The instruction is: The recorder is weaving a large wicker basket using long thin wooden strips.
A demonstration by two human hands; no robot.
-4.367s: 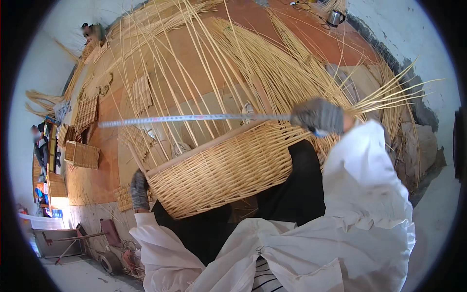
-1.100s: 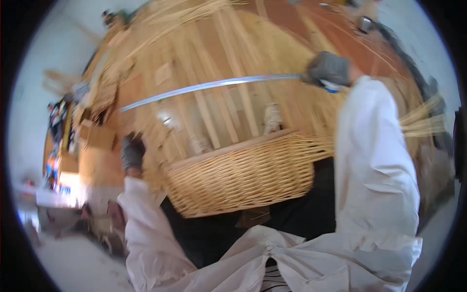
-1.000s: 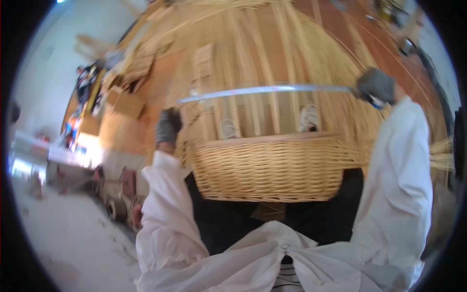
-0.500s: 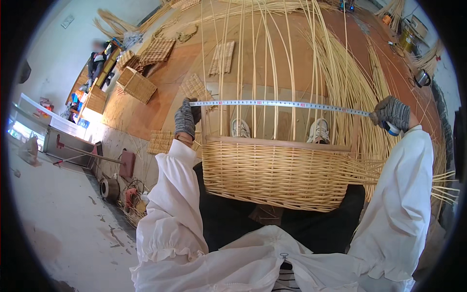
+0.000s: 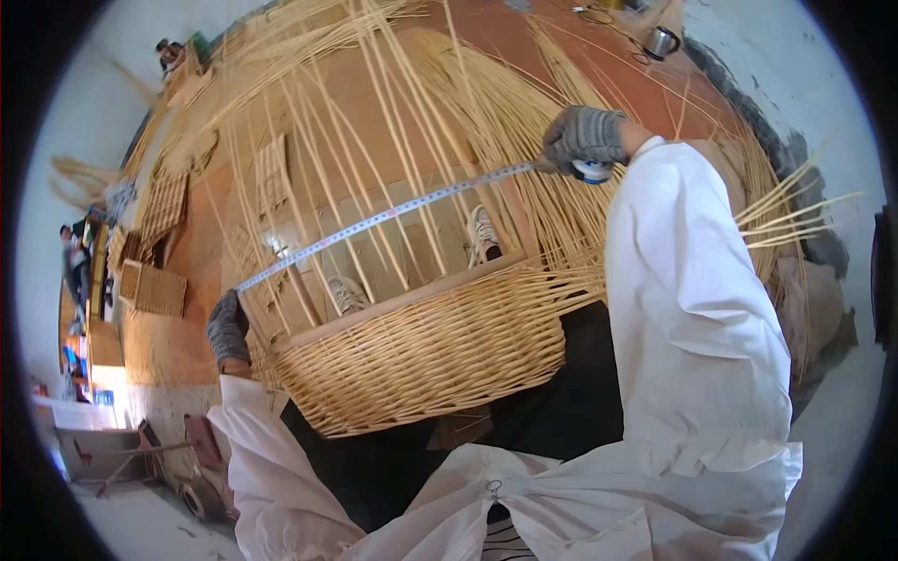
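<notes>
While a half-woven wicker basket (image 5: pixel 426 351) is kept between the knees, a measuring tape (image 5: pixel 383 220) is stretched across its open top, running from lower left to upper right through the upright willow stakes (image 5: pixel 374 140). The tape's free end is pinched by the left hand (image 5: pixel 227 327), which is covered by a grey knitted glove and is pressed against the basket's left rim; its grip is closed on the tape. The blue and white tape case (image 5: pixel 591 171) is clasped by the right hand (image 5: pixel 582 136), likewise gloved in grey, with the fingers curled around the case so that the grip is closed on it. That hand is held above and to the right of the basket, among the stakes. Both forearms are clothed in white sleeves (image 5: pixel 692 299). Through the open top of the basket, two light-coloured shoes (image 5: pixel 482 234) can be seen on the reddish floor (image 5: pixel 655 84). The woven wall of the basket is finished up to a thicker border, above which the stakes are left loose and fanned outward. Flat woven panels (image 5: pixel 154 290) are laid on the floor at the left, and a metal kettle (image 5: pixel 660 41) is seen at the upper right, well apart from the basket.
</notes>
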